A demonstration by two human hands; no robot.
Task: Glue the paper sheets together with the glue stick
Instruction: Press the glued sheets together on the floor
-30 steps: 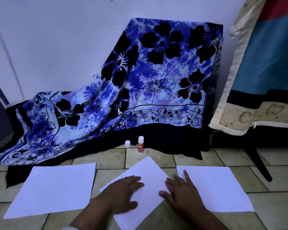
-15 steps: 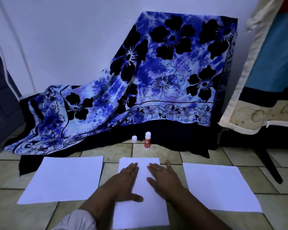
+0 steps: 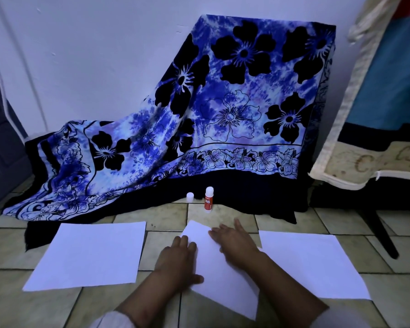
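With both palms pressed flat and fingers spread, gripping nothing, I hold the middle paper sheet (image 3: 219, 278) against the tiled floor (image 3: 166, 215); it lies skewed, one corner pointing away from me. My left hand (image 3: 179, 259) covers its left edge, my right hand (image 3: 234, 242) its upper right part. A second sheet (image 3: 90, 254) lies apart at left, a third (image 3: 313, 263) at right. Beyond, the uncapped glue stick (image 3: 209, 200) stands upright beside its white cap (image 3: 190, 196), just before the floral cloth (image 3: 223, 110).
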